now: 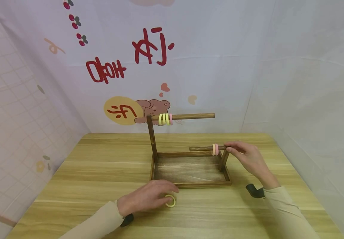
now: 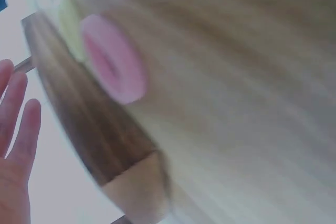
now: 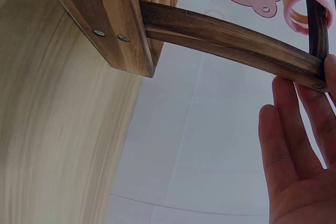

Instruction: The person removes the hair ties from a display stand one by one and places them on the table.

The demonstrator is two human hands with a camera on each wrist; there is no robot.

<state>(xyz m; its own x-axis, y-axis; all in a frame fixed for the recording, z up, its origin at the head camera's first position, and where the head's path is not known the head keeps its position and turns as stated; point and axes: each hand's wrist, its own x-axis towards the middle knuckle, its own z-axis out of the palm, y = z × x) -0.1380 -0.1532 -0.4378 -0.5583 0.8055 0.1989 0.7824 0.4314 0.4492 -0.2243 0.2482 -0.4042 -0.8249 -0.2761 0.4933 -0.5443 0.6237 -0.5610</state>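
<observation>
At the low post of a wooden stand (image 1: 191, 185), my right hand (image 1: 248, 159) pinches the top corner where the short rod (image 1: 200, 149) joins, thumb in front and fingertips behind. A pale orange ring (image 1: 214, 149) and a pink ring (image 1: 216, 149) hang on that rod beside the fingers. My left hand (image 1: 151, 196) hovers low in front of the tray, fingers loosely extended. A yellow ring (image 1: 174, 201) shows at its thumb, which overlaps it. In the left wrist view a pink ring (image 2: 126, 72) and a yellow ring (image 2: 69, 30) appear by the tray's edge, with spread fingers apart from them.
The stand's tall post (image 1: 152, 137) carries a long rod (image 1: 194, 116) with three yellow rings (image 1: 164, 119) and a pink ring (image 1: 171, 119). The wooden table (image 1: 109, 166) meets a printed cloth wall (image 1: 214, 66) behind; cloth also rises on both sides.
</observation>
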